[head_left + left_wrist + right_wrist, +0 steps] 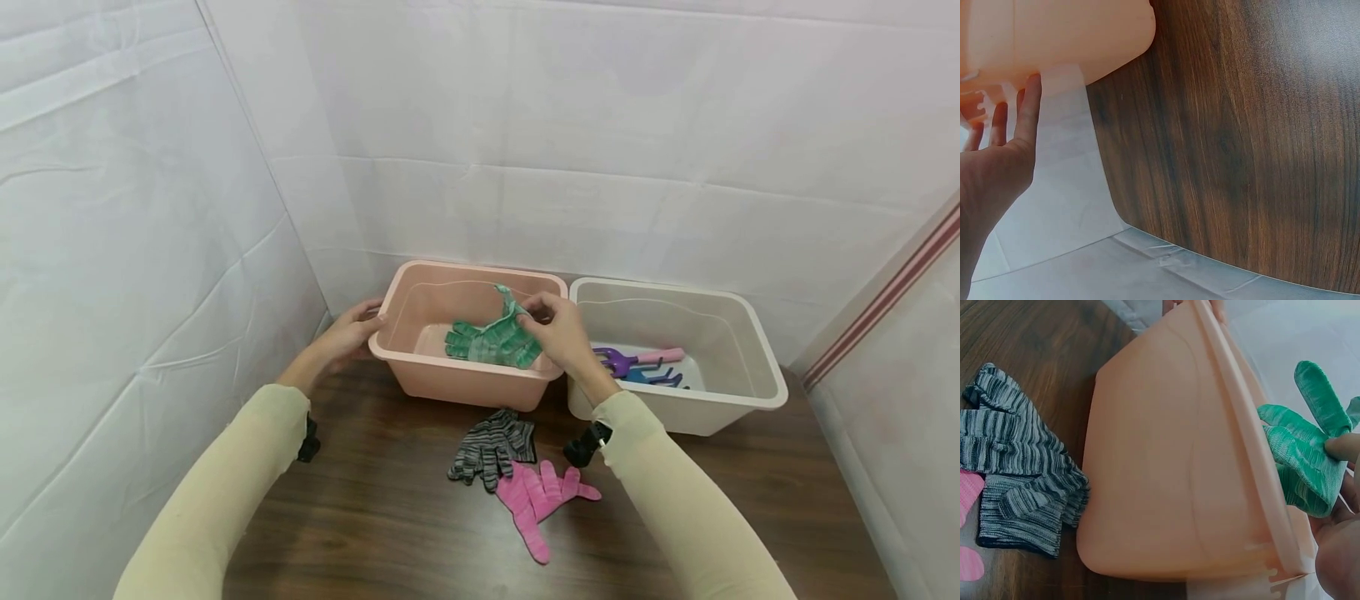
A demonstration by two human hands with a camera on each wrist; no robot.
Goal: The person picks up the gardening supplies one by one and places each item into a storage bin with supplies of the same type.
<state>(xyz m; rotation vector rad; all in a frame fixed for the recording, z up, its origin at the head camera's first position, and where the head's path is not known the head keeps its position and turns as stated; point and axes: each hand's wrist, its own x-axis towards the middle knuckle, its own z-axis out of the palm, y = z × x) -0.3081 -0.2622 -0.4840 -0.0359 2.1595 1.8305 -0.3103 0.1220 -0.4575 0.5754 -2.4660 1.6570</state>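
Work looks partway done: garden hand tools (619,363) already lie in the white bin (757,350); the right grip (557,330) pinches a green glove (497,340) partly inside the pink bin (450,381), its rim clasped by the left grip (347,335); a gray-striped glove (491,446) and pink glove (538,493) on the surface (375,517) seem left.

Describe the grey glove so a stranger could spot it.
On the brown table stands a pink tub. Just in front of it, the grey glove lies next to a pink glove. Its black stripes set it apart from that neighbour.

Gloves (491,446) and bins (468,385) on brown table (360,500)
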